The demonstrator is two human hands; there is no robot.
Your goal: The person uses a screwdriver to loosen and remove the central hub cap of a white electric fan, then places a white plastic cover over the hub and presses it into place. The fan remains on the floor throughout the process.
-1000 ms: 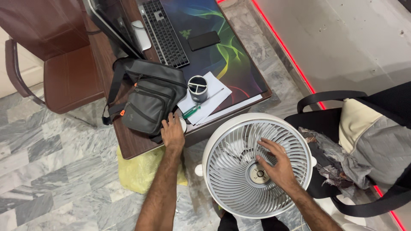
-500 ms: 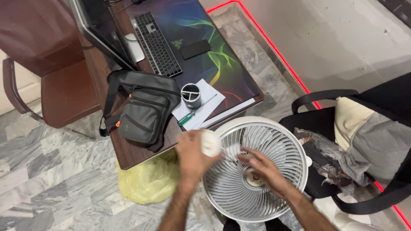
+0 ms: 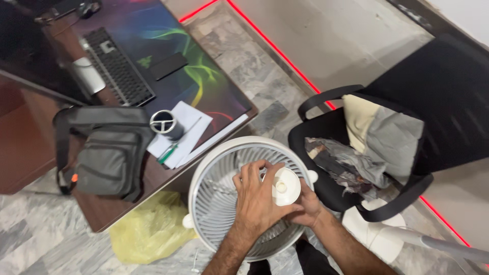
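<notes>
**Two hands at the fan**

A big round white fan with a ribbed plastic grille (image 3: 224,198) is seen on the floor beside the brown tabletop (image 3: 109,214). A small round white plastic cap (image 3: 286,186) is held over its middle, with the left hand's (image 3: 260,201) grip clamped on it. The right hand (image 3: 305,206) is tucked under; its grip cannot be told.

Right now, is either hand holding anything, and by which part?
The left hand holds a small white round cap by its rim, over the fan grille. The right hand is under it; its grip cannot be told.
</notes>
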